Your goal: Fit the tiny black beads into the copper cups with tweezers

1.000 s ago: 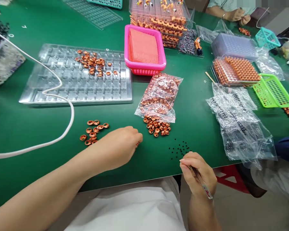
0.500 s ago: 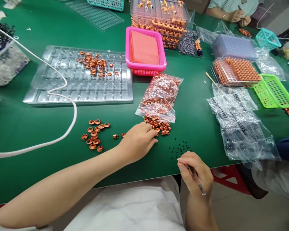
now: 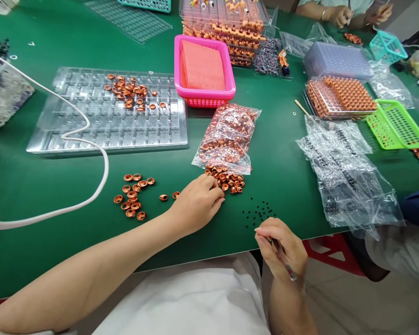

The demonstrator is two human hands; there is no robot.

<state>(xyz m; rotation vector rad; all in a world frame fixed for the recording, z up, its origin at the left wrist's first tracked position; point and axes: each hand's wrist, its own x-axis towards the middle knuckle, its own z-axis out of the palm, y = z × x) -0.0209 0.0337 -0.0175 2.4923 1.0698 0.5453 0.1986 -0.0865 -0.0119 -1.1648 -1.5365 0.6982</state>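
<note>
My left hand (image 3: pixel 197 202) reaches over the near edge of a pile of small copper-coloured rings (image 3: pixel 232 179). Its fingers are curled in, and what they hold, if anything, is hidden. In my right hand (image 3: pixel 282 246) is a slim tool that looks like tweezers (image 3: pixel 289 269), its printed end pointing down toward me and its tip hidden by my fingers. Just beyond that hand lie several tiny black dots (image 3: pixel 260 211) on the green table. Left of my left hand, a loose group of copper-coloured rings (image 3: pixel 132 195) is spread out.
A clear bag of rings (image 3: pixel 228 135) lies behind the pile. Farther back are a pink basket (image 3: pixel 178 70), a clear tray (image 3: pixel 115 132) with rings on it, and a white cable (image 3: pixel 103 177). At right are plastic bags (image 3: pixel 349 181) and a green basket (image 3: pixel 394 144). A co-worker's hands (image 3: pixel 342 16) show at the back.
The view has shifted slightly, so the table's contents sit a little farther left. Both hands keep nearly the same pose. The co-worker's hands at the back have moved apart.
</note>
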